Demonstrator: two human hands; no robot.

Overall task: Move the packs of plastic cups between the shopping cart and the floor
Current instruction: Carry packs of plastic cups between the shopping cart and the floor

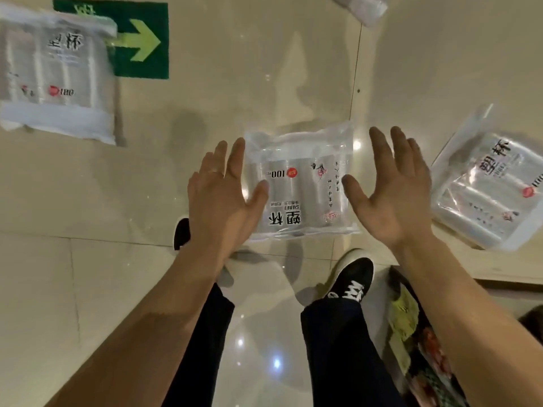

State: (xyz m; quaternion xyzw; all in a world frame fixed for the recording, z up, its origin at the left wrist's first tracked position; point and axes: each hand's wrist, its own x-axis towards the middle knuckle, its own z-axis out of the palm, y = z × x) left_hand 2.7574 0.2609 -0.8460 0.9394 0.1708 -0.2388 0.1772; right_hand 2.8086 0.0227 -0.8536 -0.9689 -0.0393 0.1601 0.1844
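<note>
Below me the floor (264, 69) holds three cup packs lying flat: the left pack (55, 74), the right pack (490, 189) and the middle pack (299, 183). My left hand (220, 195) and right hand (393, 195) flank the middle pack, fingers straight and spread, gripping nothing.

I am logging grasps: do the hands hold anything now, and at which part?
Nothing is held. The left hand and right hand are open, either side of the middle pack on the floor.
</note>
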